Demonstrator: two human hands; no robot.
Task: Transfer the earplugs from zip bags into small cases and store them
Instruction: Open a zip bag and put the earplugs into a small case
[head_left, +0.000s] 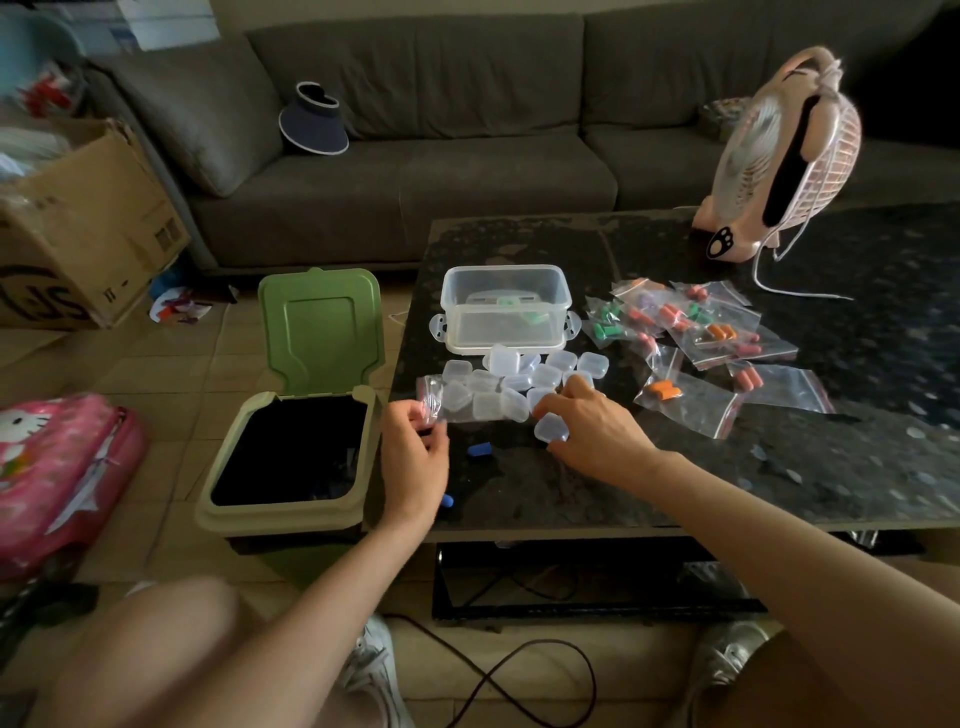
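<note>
Gripping one small case (549, 429) with curled fingers, the right hand (589, 423) sits at the near edge of the pile of empty cases (511, 382), centre-left on the table (675, 483). Left hand (415, 457) pinches a clear zip bag (431, 401) at 9 o'clock of the pile. The bag looks empty, but that can't be confirmed. Hands are apart, each clamped on its own item.

Blue earplug (479, 449) lies loose on the table between the hands, at 6 o'clock from the pile. Second blue earplug (448, 500) sits near the table's front edge, just beside the left wrist. These are likely the pair for the held case and are not yet in it.

Progress looks early. Storage box (506, 312) at 12 o'clock of the pile holds what looks like one filled case (536, 316) with green inside; nothing else can be made out in it. Full zip bags (685, 327) spread at 2 to 3 o'clock from the pile, many of them, with orange, red, green and purple plugs inside. Most cases in the pile look empty.

Left to do, by judgement: put the blue pair into the held case, close it, drop it in the box, then repeat for every remaining bag. Green bin (291, 457) stands open on the floor at 9 o'clock of the table, probably for spent bags.
</note>
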